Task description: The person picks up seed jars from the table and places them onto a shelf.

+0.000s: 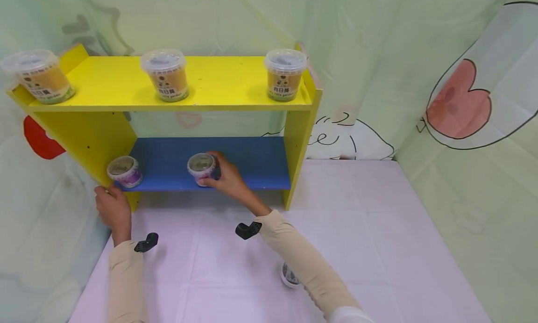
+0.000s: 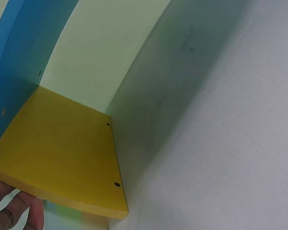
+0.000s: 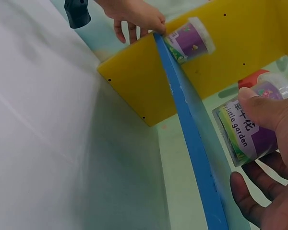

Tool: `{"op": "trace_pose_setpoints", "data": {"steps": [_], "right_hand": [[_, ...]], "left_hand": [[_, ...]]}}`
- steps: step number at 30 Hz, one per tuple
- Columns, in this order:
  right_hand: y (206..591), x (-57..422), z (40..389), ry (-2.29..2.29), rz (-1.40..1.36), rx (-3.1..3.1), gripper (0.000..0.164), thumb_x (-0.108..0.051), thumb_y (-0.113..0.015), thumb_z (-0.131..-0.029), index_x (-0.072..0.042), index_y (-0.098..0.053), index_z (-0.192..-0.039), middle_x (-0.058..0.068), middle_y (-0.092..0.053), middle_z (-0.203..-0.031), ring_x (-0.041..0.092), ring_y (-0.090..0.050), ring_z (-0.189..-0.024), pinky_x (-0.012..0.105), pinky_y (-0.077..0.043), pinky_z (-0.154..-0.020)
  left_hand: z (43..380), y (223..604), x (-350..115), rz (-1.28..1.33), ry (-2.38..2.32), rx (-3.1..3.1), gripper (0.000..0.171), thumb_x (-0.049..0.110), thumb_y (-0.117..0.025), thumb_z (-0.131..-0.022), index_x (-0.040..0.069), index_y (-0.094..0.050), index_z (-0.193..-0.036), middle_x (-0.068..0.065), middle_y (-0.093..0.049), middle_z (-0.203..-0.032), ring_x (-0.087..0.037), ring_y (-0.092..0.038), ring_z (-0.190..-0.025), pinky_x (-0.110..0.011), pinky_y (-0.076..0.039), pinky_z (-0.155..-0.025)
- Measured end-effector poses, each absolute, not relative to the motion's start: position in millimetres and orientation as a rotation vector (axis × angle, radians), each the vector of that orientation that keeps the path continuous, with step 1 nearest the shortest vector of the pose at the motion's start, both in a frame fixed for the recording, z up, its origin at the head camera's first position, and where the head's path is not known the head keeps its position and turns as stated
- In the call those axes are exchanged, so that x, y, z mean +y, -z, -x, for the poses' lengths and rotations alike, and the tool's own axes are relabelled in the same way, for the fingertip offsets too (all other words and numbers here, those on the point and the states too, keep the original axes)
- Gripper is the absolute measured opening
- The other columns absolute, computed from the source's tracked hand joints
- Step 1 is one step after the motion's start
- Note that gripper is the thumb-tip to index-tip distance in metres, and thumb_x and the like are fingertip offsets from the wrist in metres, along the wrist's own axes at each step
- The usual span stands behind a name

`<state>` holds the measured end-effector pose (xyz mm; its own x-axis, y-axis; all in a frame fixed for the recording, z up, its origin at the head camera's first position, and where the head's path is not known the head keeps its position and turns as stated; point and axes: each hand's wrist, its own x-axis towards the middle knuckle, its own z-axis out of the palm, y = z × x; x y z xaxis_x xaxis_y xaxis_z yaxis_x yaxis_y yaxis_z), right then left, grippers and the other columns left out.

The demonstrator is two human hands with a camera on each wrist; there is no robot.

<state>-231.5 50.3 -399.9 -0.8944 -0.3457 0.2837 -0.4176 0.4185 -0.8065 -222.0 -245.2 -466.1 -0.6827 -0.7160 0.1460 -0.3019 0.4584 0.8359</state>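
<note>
My right hand (image 1: pixel 229 177) holds a small clear-lidded plastic cup (image 1: pixel 201 164) with a purple label at the front middle of the blue shelf board (image 1: pixel 256 159). In the right wrist view, its thumb lies on one side of the cup and the fingers on the other; whether the cup's base touches the board I cannot tell. The left hand (image 1: pixel 113 208) grips the front edge of the yellow shelf unit's left side panel (image 2: pixel 62 153), with some fingers hidden behind it. Just above that hand, a matching purple-labelled cup (image 1: pixel 125 171) stands at the board's left end.
Three taller cups with orange labels, left (image 1: pixel 44 80), middle (image 1: pixel 168 80) and right (image 1: pixel 286 77), stand along the yellow top board (image 1: pixel 227 84). Another cup (image 1: pixel 289 276) is on the pale tablecloth (image 1: pixel 344 220), partly covered by the right sleeve. Patterned cloth (image 1: pixel 361 56) hangs behind.
</note>
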Motion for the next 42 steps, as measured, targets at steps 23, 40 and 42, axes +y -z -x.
{"op": "trace_pose_setpoints", "data": {"steps": [23,40,42], "right_hand": [[400,31,236,-1.355,-0.692,-2.658,0.081,-0.023,-0.081,-0.079,-0.006,-0.036,-0.144,0.012,-0.060,-0.130,0.022,-0.062,-0.111,0.025,-0.051,-0.085],[407,24,235,-1.308,-0.626,-2.692,0.081,-0.027,-0.081,-0.080,-0.010,-0.035,-0.144,0.010,-0.058,-0.133,0.022,-0.060,-0.118,0.033,-0.050,-0.095],[407,23,235,-1.311,-0.611,-2.699,0.081,-0.027,-0.080,-0.081,-0.010,-0.034,-0.145,0.009,-0.057,-0.134,0.022,-0.060,-0.118,0.033,-0.050,-0.095]], "left_hand": [[220,465,-242,-0.852,1.145,-2.219,0.052,0.038,-0.027,-0.104,-0.003,-0.040,-0.132,-0.028,-0.051,-0.121,-0.046,-0.051,-0.110,-0.056,-0.040,-0.092],[219,464,-242,-0.829,1.157,-2.203,0.052,0.039,-0.028,-0.103,-0.003,-0.041,-0.131,-0.029,-0.052,-0.121,-0.046,-0.051,-0.110,-0.056,-0.039,-0.093],[219,464,-242,-0.831,1.156,-2.204,0.052,0.039,-0.028,-0.103,-0.003,-0.041,-0.131,-0.029,-0.052,-0.121,-0.047,-0.051,-0.110,-0.056,-0.038,-0.092]]}}
